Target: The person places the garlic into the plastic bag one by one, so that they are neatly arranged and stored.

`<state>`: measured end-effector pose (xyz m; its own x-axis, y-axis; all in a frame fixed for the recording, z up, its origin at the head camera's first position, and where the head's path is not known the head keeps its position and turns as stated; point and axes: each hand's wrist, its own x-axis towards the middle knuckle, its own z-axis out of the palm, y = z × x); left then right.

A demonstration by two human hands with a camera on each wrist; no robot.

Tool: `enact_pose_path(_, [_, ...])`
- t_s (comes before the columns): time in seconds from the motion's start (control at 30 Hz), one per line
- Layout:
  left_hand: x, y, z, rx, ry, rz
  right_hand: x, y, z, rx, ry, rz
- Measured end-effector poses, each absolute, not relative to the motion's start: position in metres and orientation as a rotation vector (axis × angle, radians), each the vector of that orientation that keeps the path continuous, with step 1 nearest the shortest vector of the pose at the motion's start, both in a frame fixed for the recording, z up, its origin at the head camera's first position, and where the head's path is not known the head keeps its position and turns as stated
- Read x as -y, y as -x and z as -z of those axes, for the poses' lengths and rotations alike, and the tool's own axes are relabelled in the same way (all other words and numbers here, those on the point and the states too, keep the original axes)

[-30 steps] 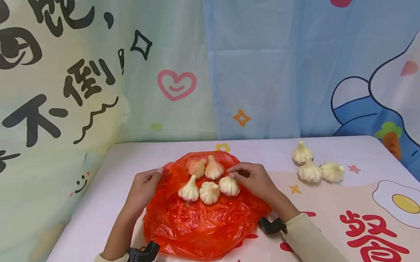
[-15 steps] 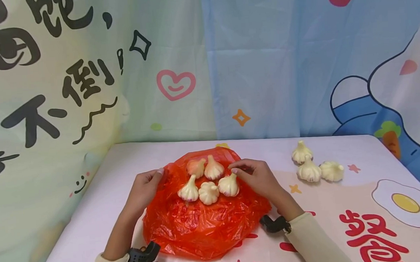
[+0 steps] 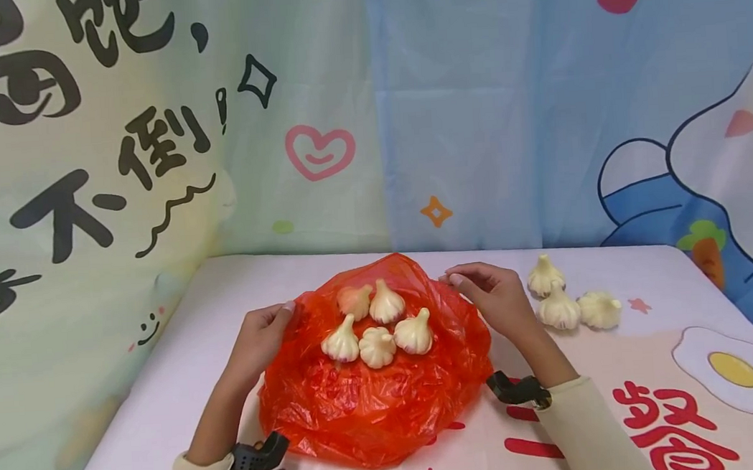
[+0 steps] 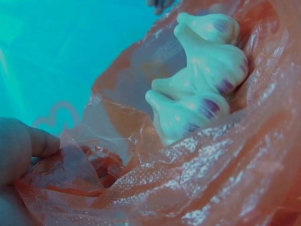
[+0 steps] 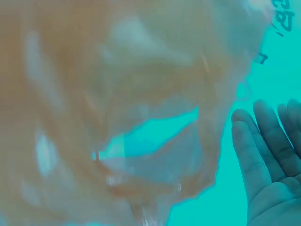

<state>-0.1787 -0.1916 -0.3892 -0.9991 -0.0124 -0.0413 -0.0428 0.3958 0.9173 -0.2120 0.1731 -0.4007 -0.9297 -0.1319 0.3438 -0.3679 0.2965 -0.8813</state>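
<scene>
A red plastic bag [image 3: 374, 415] lies spread on the table, its mouth facing up. Several garlic bulbs [image 3: 377, 347] sit together in it; some also show as pale garlic bulbs [image 4: 209, 70] in the left wrist view. My left hand [image 3: 263, 342] pinches the bag's left rim between thumb and fingers, and the crumpled bag edge [image 4: 70, 165] shows close up in the left wrist view. My right hand [image 3: 493, 300] is off the bag's upper right edge. In the right wrist view the right hand [image 5: 273, 165] has extended fingers, apart from the bag, holding nothing.
Several more garlic bulbs [image 3: 559, 310] are grouped on the table at the back right, just beyond my right hand. A printed cloth [image 3: 682, 360] covers the table. Behind its far edge hangs a printed curtain [image 3: 460, 115].
My right hand has moved right and up, away from the right-hand bulb to beyond the bag's edge. The bag's upper rim has risen higher. My left hand stays at the left rim.
</scene>
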Motion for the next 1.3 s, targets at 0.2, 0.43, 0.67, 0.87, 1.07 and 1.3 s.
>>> enact_pose_path(0.2, [0.197,0.175,0.394,-2.590,0.096,-1.715,-0.194,0.204,0.402,2.466,-0.419,-1.550])
enact_pose_path(0.43, [0.202,0.176,0.396,-2.602,0.081,-1.717,-0.226,0.193,0.402,2.519,-0.371,-1.325])
enact_pose_path(0.67, [0.206,0.176,0.397,-2.587,0.080,-1.729,-0.250,0.182,0.392,2.556,-0.272,-1.210])
enact_pose_path(0.87, [0.205,0.178,0.395,-2.579,0.069,-1.737,-0.272,0.177,0.393,2.564,-0.157,-1.150])
enact_pose_path(1.07, [0.201,0.180,0.393,-2.572,0.064,-1.738,-0.293,0.178,0.399,2.584,0.002,-1.169])
enact_pose_path(1.3, [0.199,0.183,0.391,-2.561,0.066,-1.742,-0.307,0.185,0.410,2.632,0.086,-1.183])
